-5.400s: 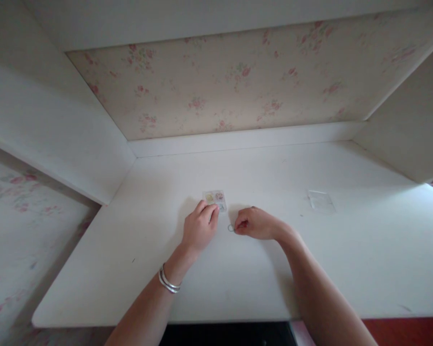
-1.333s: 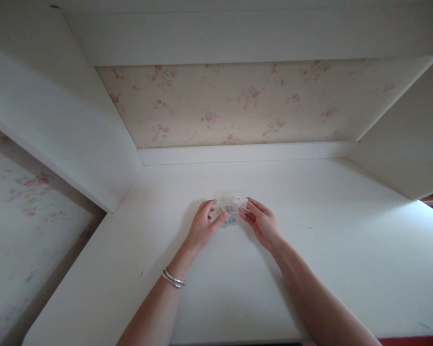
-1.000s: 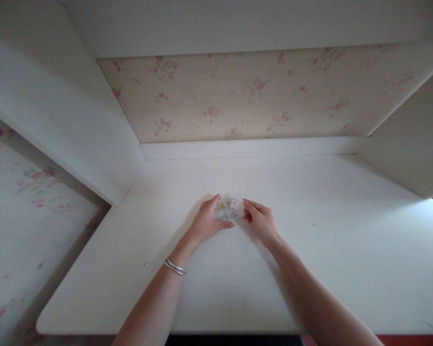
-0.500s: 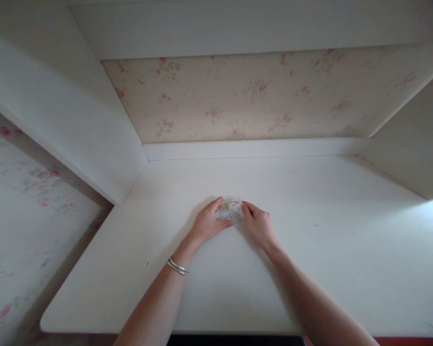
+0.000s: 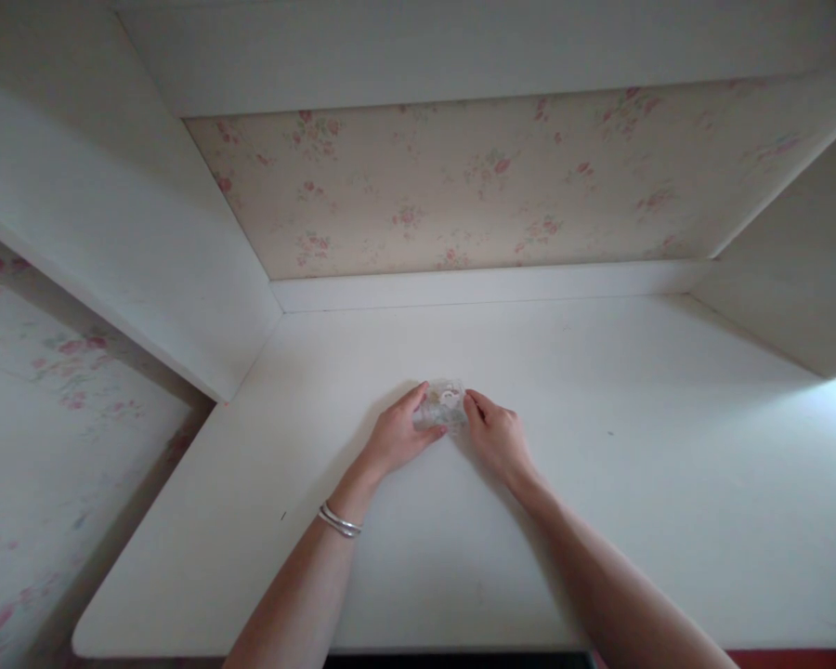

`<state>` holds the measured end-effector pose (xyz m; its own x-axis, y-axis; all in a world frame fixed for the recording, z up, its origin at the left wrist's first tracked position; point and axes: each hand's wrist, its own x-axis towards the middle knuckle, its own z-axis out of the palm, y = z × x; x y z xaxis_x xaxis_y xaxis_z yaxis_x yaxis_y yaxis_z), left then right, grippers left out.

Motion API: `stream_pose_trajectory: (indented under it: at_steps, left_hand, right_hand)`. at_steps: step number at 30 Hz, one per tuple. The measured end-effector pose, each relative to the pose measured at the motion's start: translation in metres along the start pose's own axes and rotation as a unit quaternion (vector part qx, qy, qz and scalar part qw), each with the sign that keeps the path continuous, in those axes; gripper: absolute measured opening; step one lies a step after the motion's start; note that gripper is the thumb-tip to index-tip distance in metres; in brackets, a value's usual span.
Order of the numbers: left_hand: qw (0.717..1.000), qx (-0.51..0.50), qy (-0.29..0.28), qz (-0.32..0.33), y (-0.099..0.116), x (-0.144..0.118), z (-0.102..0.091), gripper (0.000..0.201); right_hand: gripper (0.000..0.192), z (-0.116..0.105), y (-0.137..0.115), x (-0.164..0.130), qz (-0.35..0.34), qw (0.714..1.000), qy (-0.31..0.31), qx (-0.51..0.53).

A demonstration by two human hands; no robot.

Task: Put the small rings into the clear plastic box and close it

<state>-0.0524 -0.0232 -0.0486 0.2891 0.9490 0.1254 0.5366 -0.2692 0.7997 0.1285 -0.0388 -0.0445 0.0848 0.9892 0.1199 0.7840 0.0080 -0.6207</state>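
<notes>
A small clear plastic packet [image 5: 440,409] with a white marking sits between my hands over the middle of the white desk [image 5: 641,520]. What lies inside it is too blurred to name. My left hand [image 5: 398,429] grips its left side, the thumb along the near edge and the fingers along the far edge. At the right edge, my right hand [image 5: 496,431] pinches the packet between thumb and curled fingers. Silver bangles [image 5: 339,520] circle my left wrist.
White panels [image 5: 202,344] stand at the desk's left and right sides. Flowered wallpaper [image 5: 488,177] covers the back wall below a white overhead board [image 5: 460,56]. A dark object [image 5: 460,661] shows under the desk's front edge.
The view has tilted and shifted slightly. Both hands keep the same grip on the packet, and its white marking looks slightly turned.
</notes>
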Motion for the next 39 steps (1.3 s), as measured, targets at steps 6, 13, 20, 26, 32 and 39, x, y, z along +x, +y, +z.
stream_pose_trajectory:
  at_steps: [6, 13, 20, 26, 32, 39]
  left_hand:
    - [1.0, 0.012, -0.005, 0.011, 0.0029, 0.0, -0.0012, 0.071]
    - [1.0, 0.022, -0.001, -0.002, 0.005, 0.0011, 0.0028, 0.071]
    - [0.999, 0.033, 0.007, 0.02, 0.0025, 0.0019, 0.0051, 0.069]
    - [0.999, 0.028, 0.008, 0.028, -0.0002, 0.0023, 0.0052, 0.074]
    - [0.998, 0.052, 0.009, 0.034, 0.0011, 0.0008, 0.0054, 0.071]
    - [0.997, 0.053, 0.006, 0.048, -0.0002, 0.0023, 0.0053, 0.072]
  right_hand:
    - [0.044, -0.0005, -0.0002, -0.0005, -0.001, 1.0, 0.001, 0.016]
    - [0.044, -0.0027, 0.0009, 0.0013, -0.007, 1.0, -0.008, 0.007]
    - [0.043, -0.0028, 0.0034, 0.001, -0.007, 1.0, -0.011, -0.012]
    - [0.043, -0.0042, 0.002, 0.0004, -0.012, 1.0, -0.01, -0.02]
    - [0.043, -0.0054, 0.0031, 0.0017, -0.004, 1.0, -0.012, -0.018]
    - [0.042, -0.0057, 0.0036, 0.0031, 0.006, 1.0, -0.018, -0.014]
